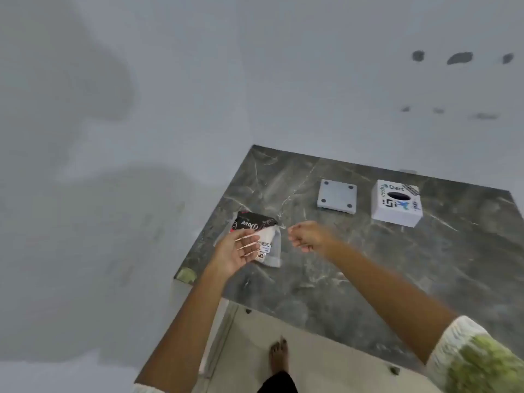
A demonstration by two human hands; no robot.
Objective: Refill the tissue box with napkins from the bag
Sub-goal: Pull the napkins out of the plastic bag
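Observation:
A clear plastic bag of white napkins (265,239) with a black and red label lies on the dark marble counter (368,265) near its left edge. My left hand (236,251) hovers over the bag's near left side, palm up and fingers spread, holding nothing. My right hand (307,236) is loosely curled just right of the bag, with nothing in it. A white cube tissue box (397,204) with stickers and an oval slot on top stands at the far right. Its flat white base plate (336,196), with dark pads at the corners, lies to the left of the box.
A pale grey wall rises behind and to the left of the counter. The counter's front edge runs diagonally below my arms, with light cabinet fronts (326,358) and my bare foot (279,355) on the floor underneath.

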